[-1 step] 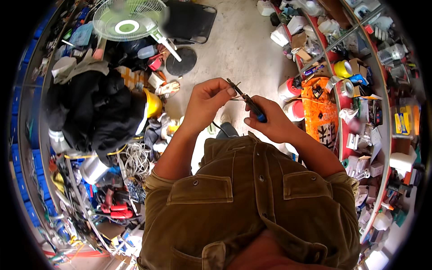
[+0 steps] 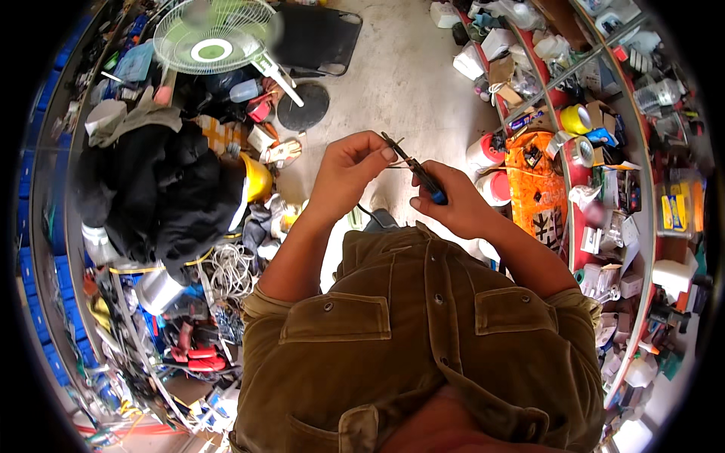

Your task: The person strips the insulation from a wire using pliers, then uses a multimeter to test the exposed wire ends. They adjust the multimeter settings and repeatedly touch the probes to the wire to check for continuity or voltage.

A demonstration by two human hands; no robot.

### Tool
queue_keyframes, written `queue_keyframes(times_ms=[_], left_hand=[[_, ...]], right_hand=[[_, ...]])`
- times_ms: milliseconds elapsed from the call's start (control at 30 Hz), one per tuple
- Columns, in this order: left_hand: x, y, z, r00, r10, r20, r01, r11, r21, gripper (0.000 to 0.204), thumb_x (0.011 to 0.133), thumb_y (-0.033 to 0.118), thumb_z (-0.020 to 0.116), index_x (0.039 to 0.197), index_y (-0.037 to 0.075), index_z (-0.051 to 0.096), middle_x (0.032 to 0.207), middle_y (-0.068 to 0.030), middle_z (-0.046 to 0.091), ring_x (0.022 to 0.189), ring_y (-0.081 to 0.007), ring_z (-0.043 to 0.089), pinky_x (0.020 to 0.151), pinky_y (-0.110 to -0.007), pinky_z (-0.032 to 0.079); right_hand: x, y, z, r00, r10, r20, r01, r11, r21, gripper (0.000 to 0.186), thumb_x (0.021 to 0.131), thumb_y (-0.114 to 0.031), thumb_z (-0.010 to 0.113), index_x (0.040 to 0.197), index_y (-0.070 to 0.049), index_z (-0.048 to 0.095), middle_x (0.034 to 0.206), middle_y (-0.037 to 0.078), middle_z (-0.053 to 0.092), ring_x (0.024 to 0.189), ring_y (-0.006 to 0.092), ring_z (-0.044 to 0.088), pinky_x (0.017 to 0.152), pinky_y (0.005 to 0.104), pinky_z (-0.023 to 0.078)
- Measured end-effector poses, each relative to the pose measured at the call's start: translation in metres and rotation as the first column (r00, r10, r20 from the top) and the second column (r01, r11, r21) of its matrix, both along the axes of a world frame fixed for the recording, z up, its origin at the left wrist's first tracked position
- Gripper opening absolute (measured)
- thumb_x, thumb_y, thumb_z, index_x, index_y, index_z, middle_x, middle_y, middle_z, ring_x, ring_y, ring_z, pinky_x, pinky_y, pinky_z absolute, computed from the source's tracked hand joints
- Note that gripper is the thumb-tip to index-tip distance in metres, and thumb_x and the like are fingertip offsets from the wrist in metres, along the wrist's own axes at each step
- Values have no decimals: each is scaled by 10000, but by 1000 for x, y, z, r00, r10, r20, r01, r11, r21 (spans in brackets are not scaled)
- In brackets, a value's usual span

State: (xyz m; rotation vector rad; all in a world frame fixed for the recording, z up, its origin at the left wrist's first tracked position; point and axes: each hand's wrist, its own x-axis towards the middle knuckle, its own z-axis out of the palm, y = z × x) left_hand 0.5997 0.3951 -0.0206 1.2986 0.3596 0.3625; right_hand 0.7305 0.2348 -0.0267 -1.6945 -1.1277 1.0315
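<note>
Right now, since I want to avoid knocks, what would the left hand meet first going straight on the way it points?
Most likely the black tool in the right hand, which shows close ahead of the left hand; one view leaves the depth between them unclear.

Pliers [image 2: 429, 183], blue/black grips, wrapped by right hand [image 2: 453, 202]. Left hand [image 2: 349, 167] just left of pliers, thumb and fingertips pinching thin wire [image 2: 399, 166] at the jaws. Dark cable [image 2: 368, 214] hangs lower-left of pliers; can't tell if same piece. Pedestal fan [image 2: 211, 51], green/white, well up-left of pliers. Left of pliers: yellow hard hat [image 2: 258, 178], then black cloth [image 2: 170, 192] farther out. Coiled white cable [image 2: 230, 269] lower-left. Right of pliers: orange sheet [image 2: 535, 180], black markings. Yellow tape roll [image 2: 575, 118] upper-right.
</note>
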Motion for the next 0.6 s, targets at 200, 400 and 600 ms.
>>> queue_keyframes(times_ms=[200,400,600], left_hand=[[77,99,4,996,-32,-88,47,982,182,151,832,124,695,762,41,590,629,87,482,577,4,365,508,-183,254],[151,156,-9,989,11,-146,25,970,243,150,828,138,697,777,18,623,633,30,587,589,-10,455,528,-185,335],[245,213,-14,994,-59,-88,70,989,128,165,820,101,699,915,12,598,775,8,626,716,-32,526,634,-188,419]], right_hand=[[61,92,2,992,-114,53,117,992,-56,266,777,-163,681,944,-29,522,703,16,501,649,106,454,611,269,393],[125,149,-10,981,-192,12,193,976,-99,292,764,-187,697,940,-18,536,689,21,499,639,117,457,603,280,397],[230,203,-25,978,-192,-86,189,981,-38,315,756,-224,710,923,-12,548,654,27,477,624,119,457,600,282,391]])
